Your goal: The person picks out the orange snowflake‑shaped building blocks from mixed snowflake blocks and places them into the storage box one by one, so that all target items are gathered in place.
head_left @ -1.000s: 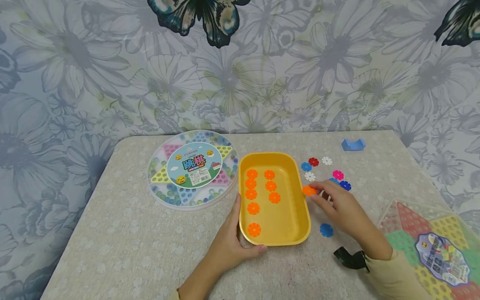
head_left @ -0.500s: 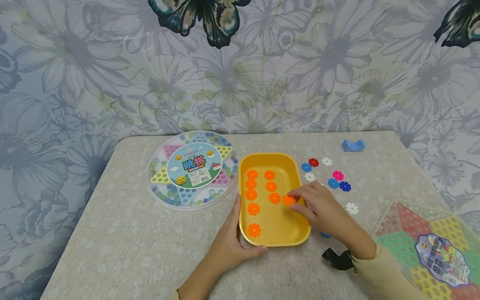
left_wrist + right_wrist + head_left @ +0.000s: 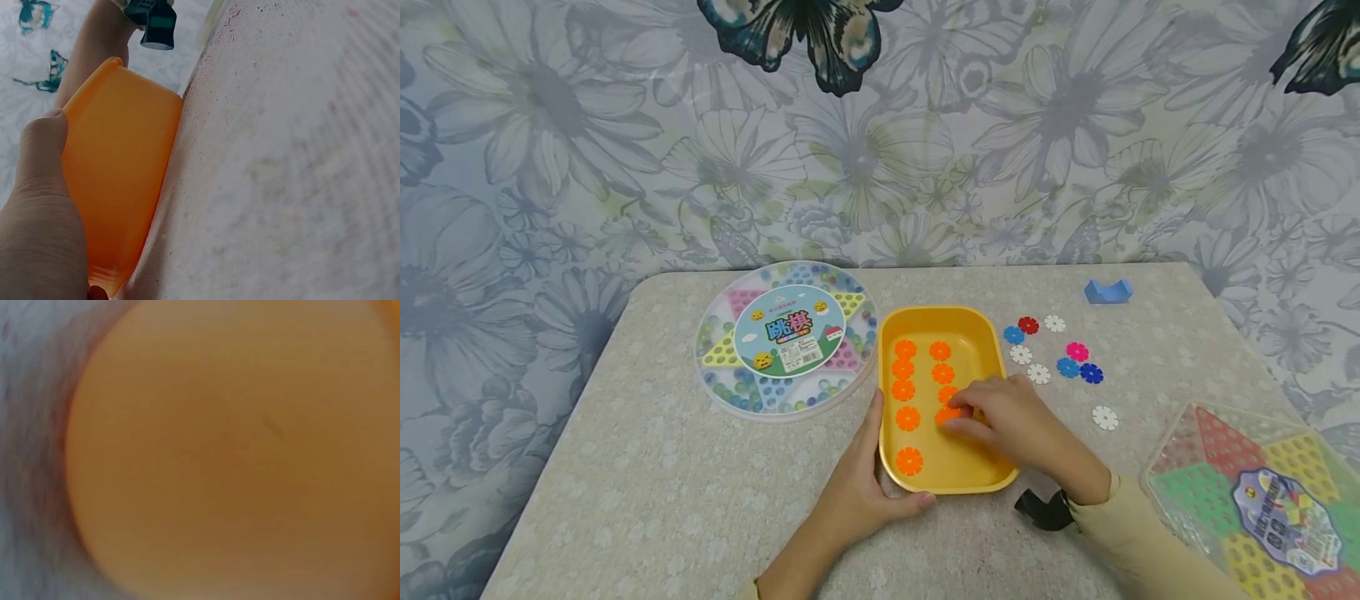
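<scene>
A yellow tray (image 3: 973,333) lies in the middle of the table in the head view. My left hand (image 3: 861,483) grips its near left corner, fingers along the left side and thumb at the front rim; the left wrist view shows that thumb (image 3: 42,150) against the tray. Over the tray, my right hand (image 3: 1015,421) pinches an orange notched plastic disc (image 3: 945,417), partly hidden by the fingertips. It is just below a column of orange discs (image 3: 943,374). A second column of orange discs (image 3: 907,418) lies along the tray's left side. The right wrist view is a blurred yellow surface.
Loose discs (image 3: 1067,367) in blue, white, red and pink lie right of the tray. A round marble-game box (image 3: 788,329) stands at left, a clear square game box (image 3: 1285,517) at right. A blue curved block (image 3: 1108,292) sits near the back edge.
My right hand has carried the orange disc leftward from outside the tray's right rim to the bottom of the second column. The left hand and the tray have stayed in place.
</scene>
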Available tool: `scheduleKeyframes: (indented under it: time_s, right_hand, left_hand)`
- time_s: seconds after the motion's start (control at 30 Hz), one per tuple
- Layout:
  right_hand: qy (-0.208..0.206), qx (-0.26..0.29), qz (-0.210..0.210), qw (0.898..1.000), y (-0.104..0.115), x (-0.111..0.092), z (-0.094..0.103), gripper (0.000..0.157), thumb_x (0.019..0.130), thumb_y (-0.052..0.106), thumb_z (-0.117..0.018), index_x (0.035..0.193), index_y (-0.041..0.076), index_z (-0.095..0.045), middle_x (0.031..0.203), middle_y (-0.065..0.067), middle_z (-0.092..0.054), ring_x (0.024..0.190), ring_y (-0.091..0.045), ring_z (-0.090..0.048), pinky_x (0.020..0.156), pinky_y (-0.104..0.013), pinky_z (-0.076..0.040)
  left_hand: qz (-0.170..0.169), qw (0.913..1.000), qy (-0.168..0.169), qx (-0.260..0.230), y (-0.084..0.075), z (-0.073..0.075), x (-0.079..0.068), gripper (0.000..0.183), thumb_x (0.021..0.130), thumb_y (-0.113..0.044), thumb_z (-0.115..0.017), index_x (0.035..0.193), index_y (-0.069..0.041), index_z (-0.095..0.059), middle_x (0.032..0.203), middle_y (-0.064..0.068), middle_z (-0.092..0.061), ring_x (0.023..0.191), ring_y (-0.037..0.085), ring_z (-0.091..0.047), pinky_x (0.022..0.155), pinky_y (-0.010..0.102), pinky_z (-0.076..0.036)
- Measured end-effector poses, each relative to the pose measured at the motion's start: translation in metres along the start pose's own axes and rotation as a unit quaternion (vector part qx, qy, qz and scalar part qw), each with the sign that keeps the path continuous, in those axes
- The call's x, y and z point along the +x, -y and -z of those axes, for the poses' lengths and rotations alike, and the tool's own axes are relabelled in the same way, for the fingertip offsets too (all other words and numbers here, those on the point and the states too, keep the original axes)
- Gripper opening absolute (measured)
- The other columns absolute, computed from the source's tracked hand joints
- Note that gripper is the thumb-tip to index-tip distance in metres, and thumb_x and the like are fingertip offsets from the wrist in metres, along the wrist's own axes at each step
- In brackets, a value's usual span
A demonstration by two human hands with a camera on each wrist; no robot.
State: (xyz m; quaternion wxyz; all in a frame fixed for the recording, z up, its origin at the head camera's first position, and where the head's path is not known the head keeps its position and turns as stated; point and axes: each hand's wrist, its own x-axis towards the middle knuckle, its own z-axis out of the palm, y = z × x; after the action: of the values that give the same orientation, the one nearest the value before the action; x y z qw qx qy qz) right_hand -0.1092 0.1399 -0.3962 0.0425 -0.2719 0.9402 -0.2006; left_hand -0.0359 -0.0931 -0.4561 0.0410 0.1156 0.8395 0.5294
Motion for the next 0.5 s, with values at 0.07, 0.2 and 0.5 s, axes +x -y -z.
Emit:
scheduleKeyframes:
  time_s: [0.07, 0.2, 0.5]
  right_hand:
    - [0.001, -0.014, -0.013, 1.000, 0.004, 0.003, -0.003, 0.025, 0.084, 0.046, -0.075, 0.092, 0.022, -0.075, 0.076, 0.018, -0.063, 0.077, -0.007, -0.056, 0.080, -0.037, -0.030]
    - [0.004, -0.051, -0.029, 0.998, 0.010, 0.007, -0.007, 0.027, 0.076, 0.050, -0.081, 0.077, 0.025, -0.073, 0.064, 0.018, -0.057, 0.069, -0.009, -0.048, 0.075, -0.038, -0.026]
    - [-0.012, -0.099, -0.047, 0.994, 0.011, 0.009, -0.016, 0.032, 0.069, 0.048, -0.087, 0.082, 0.021, -0.079, 0.072, 0.011, -0.070, 0.069, -0.014, -0.051, 0.071, -0.037, -0.027]
  left_hand:
    - [0.000, 1.0000, 0.000, -0.001, 0.000, 0.000, 0.000, 0.130, 0.068, -0.062, -0.083, 0.160, -0.032, 0.004, 0.167, -0.004, -0.014, 0.151, 0.016, -0.027, 0.118, 0.049, -0.031]
    - [0.004, 1.0000, 0.001, -0.006, 0.000, -0.001, 0.000, 0.129, 0.068, -0.059, -0.084, 0.160, -0.033, 0.003, 0.167, -0.005, -0.014, 0.150, 0.015, -0.028, 0.118, 0.048, -0.032]
    - [0.008, 1.0000, 0.001, 0.000, -0.002, 0.001, -0.001, 0.132, 0.065, -0.068, -0.082, 0.160, -0.031, 0.002, 0.167, -0.006, -0.015, 0.150, 0.012, -0.027, 0.119, 0.048, -0.031]
